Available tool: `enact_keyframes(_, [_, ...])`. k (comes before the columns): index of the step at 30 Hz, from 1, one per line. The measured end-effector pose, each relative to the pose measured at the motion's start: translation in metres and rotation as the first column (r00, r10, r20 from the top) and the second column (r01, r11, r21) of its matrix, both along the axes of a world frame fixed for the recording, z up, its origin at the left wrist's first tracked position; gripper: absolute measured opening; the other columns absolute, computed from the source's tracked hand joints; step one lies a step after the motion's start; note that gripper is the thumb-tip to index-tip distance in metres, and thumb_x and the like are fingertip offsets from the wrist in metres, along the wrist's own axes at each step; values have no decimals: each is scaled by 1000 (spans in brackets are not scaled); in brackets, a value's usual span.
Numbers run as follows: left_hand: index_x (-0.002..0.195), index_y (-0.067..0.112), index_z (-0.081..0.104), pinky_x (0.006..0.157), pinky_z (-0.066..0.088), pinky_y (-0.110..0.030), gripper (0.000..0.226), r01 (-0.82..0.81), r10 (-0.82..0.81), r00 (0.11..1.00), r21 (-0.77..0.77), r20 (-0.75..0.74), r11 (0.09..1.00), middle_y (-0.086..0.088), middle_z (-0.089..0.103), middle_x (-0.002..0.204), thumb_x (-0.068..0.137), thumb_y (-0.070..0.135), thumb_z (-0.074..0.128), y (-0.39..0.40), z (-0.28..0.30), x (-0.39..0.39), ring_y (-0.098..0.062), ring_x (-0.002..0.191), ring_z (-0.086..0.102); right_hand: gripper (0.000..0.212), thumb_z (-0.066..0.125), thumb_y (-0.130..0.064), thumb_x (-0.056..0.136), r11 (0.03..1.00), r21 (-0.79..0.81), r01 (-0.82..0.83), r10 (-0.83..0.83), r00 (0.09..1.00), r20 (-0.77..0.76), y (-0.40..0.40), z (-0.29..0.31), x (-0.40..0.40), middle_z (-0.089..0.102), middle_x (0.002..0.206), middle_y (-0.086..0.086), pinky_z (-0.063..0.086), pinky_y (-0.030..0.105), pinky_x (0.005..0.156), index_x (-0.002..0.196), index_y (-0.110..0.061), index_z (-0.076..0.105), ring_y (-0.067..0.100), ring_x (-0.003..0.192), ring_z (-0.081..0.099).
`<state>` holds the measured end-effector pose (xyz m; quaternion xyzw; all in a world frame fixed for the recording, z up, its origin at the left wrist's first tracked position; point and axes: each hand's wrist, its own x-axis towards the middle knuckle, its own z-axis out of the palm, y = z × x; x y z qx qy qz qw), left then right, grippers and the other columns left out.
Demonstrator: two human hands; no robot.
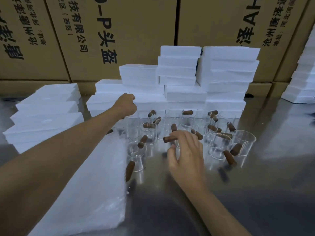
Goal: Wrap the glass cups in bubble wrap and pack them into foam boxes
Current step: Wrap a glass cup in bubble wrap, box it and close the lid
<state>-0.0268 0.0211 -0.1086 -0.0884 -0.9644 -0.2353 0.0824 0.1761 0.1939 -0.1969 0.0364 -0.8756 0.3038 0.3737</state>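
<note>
Glass cups [180,132] stand upright, mouths up, clustered on the steel table [264,193] before stacked foam boxes [226,77]; brown handles project sideways in varied directions. Right hand [185,155] hovers, fingers spread, over one handle. Left hand [127,103] curled against a box; grip indeterminable. Bubble wrap [92,184] lies under the left forearm.

Bare shiny metal table [247,193] lies open at the near right. Clear glass cups with brown wooden handles [221,143] crowd the middle. Stacked white foam boxes [226,77] wall off the back, and a white bubble wrap stack [95,181] fills the near left.
</note>
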Motion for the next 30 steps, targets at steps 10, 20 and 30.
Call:
enact_keyframes(10, [108,6,70,88,45,-35,22,-6,-12,984,-103,-175,995,-15,67,116,86,8,71,7,-10,-69,-33,109,58,30,53,-12,86,996,-84,-39,44,997,55,7,-2,-10,53,113,-14,35,27,99,113,-24,57,4,113,43])
enact_keyframes(20, [98,4,76,79,51,-35,13,57,-86,940,-98,-330,994,-16,72,98,91,10,66,-1,9,-56,-29,86,63,29,52,-13,84,993,-117,-32,38,998,49,10,-5,-13,56,111,-14,36,32,101,111,-23,60,5,113,45])
enact_keyframes(30, [97,-3,71,65,48,-42,21,44,-267,854,-451,-446,892,-21,69,93,96,4,51,-32,47,-4,-38,76,59,31,54,-12,84,993,-113,25,-23,999,22,12,-11,-18,58,115,-11,33,27,95,113,-20,62,7,114,44])
